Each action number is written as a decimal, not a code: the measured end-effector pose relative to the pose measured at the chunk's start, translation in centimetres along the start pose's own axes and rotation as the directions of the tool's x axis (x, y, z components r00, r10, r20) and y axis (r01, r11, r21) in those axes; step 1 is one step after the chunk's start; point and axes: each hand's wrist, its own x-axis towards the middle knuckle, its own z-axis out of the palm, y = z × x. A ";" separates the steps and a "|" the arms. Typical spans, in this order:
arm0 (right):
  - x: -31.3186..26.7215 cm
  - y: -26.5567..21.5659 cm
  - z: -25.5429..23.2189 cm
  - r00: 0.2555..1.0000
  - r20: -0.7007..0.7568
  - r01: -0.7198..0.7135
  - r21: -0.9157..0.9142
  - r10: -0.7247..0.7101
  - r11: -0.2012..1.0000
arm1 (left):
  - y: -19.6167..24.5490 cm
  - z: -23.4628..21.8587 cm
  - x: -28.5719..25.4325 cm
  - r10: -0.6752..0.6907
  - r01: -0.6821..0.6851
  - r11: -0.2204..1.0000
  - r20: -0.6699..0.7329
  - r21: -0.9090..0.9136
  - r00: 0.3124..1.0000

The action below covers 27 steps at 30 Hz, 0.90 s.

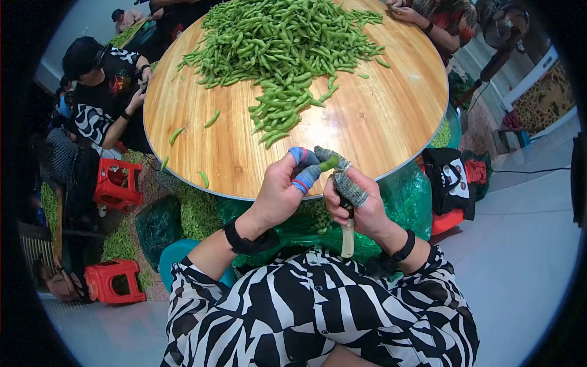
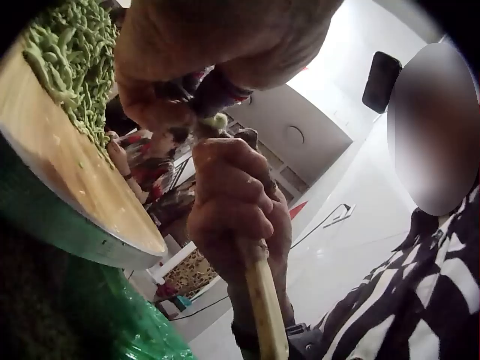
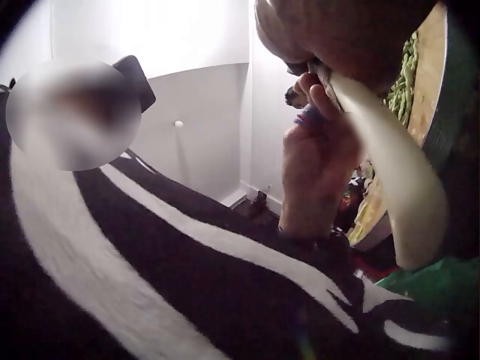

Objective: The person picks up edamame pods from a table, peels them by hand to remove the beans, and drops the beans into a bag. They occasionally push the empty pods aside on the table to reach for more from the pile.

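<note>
My left hand (image 1: 275, 192), with blue cloth covers on its thumb and forefinger, pinches a green edamame pod (image 1: 329, 163) just past the table's near edge. My right hand (image 1: 364, 202) wears grey knitted finger covers and grips a tool with a long cream handle (image 1: 347, 238). That handle (image 2: 264, 300) points down out of the fist in the left wrist view; the tool's other end is hidden by the fingers. The right fingertips meet the pod beside the left ones. Ahead, a large heap of edamame pods (image 1: 287, 43) covers the far part of the round wooden table (image 1: 214, 147).
Green plastic (image 1: 403, 199) hangs below the table edge. Red stools (image 1: 116, 183) stand at the left among shelled beans and pods on the floor. Another person (image 1: 101, 92) sits at the left, and one at the far right. A black bag (image 1: 449, 180) lies at the right.
</note>
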 end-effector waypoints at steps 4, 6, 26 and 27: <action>0.0 -0.1 -0.2 1.000 -0.002 -0.005 0.023 0.005 1.000 | -1.1 0.2 0.2 0.041 -0.039 0.998 -0.030 0.057 0.999; 0.0 0.0 -0.5 1.000 0.015 -0.007 0.072 0.006 0.997 | -0.8 0.4 0.3 0.063 -0.060 0.996 -0.044 0.065 0.997; 1.1 0.1 -2.5 0.989 0.146 -0.089 0.369 0.037 0.925 | -1.0 -0.5 1.4 -0.222 0.262 0.764 0.141 -0.589 0.965; 1.1 0.1 -2.5 0.985 0.163 -0.109 0.384 0.049 0.917 | -0.8 -0.6 1.4 -0.244 0.312 0.691 0.196 -0.652 0.950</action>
